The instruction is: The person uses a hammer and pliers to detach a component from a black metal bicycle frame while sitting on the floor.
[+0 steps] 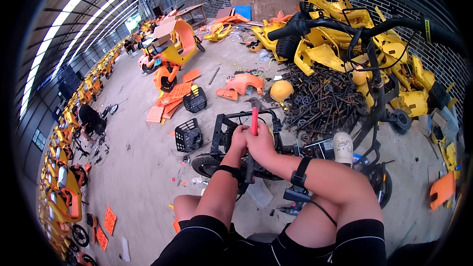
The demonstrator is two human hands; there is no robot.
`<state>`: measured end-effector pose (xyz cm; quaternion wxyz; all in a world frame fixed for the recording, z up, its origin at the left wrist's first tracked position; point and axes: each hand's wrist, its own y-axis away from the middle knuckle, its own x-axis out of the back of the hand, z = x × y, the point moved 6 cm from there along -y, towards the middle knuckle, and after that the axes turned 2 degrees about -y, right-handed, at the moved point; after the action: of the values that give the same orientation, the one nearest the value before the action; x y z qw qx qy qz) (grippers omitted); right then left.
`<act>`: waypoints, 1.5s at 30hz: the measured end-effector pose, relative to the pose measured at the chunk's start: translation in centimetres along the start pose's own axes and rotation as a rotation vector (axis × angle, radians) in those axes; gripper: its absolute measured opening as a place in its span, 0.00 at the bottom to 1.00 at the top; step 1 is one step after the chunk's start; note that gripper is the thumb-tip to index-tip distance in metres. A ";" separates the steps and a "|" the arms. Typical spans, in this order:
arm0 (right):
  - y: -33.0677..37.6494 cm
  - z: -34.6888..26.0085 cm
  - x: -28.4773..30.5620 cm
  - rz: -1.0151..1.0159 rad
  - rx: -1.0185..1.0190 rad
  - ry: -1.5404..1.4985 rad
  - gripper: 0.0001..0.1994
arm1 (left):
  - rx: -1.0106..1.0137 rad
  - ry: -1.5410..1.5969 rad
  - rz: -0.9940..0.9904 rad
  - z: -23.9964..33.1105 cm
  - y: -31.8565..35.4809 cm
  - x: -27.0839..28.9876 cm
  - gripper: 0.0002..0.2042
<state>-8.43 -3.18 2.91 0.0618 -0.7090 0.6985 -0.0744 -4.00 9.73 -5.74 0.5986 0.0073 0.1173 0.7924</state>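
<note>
My right hand (261, 144) is wrapped round the red handle of a hammer (254, 120), whose metal head points away from me. My left hand (239, 138) presses in beside it, its fingers closed at the same handle. Both hands are above the black metal frame (217, 135) of a stripped electric bike. A dark wheel (205, 164) shows left of my forearm, and the bike's handlebar (362, 32) rises at the right. My forearms hide part of the frame.
A heap of dark metal parts (320, 103) and a pile of yellow body panels (330, 56) lie ahead right. Black baskets (188, 135) and orange panels (170, 101) rest on the floor at left. A power drill (291, 210) lies below my right forearm.
</note>
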 end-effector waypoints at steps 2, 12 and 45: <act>1.3 -4.4 -1.6 -0.084 0.053 0.002 0.22 | -0.121 0.067 -0.150 -1.0 -1.1 2.5 0.08; -1.1 -0.8 -0.5 -0.078 -0.252 0.062 0.20 | -0.242 -0.458 -0.013 0.3 -1.1 1.0 0.09; 0.7 -2.2 4.1 -0.460 -0.450 0.086 0.09 | 0.165 -0.407 -0.096 -1.4 -0.5 0.1 0.10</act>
<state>-9.49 -7.28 5.05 -0.1446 -0.8403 0.5209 0.0399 -3.75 9.74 -7.22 0.6445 0.2104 0.0590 0.7328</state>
